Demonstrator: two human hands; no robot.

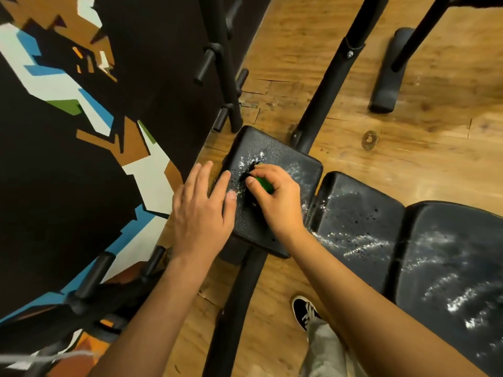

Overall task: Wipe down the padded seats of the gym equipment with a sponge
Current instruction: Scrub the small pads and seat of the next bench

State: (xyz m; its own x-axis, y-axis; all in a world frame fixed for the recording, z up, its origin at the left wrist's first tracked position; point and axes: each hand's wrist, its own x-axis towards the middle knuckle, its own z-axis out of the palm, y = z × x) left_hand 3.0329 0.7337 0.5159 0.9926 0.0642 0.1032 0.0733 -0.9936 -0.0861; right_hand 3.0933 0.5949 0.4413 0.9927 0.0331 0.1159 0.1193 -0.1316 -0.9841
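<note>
Bracing the end seat pad (261, 142) at its near-left edge, the left hand (201, 213) lies flat with fingers straight, likely to steady it. On the pad's middle, the right hand (275, 197) curls round a green sponge (265, 185), pressing it down to scrub. Beyond the sponge, white foam (249, 160) streaks the pad's far half.

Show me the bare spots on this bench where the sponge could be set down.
The middle pad is free, bordered by the end pad and long pad, though streaked with white residue. The end pad's far corner by the black post is bare too. Its centre is crowded: left hand flat on the edge, right hand gripping the sponge.
</note>
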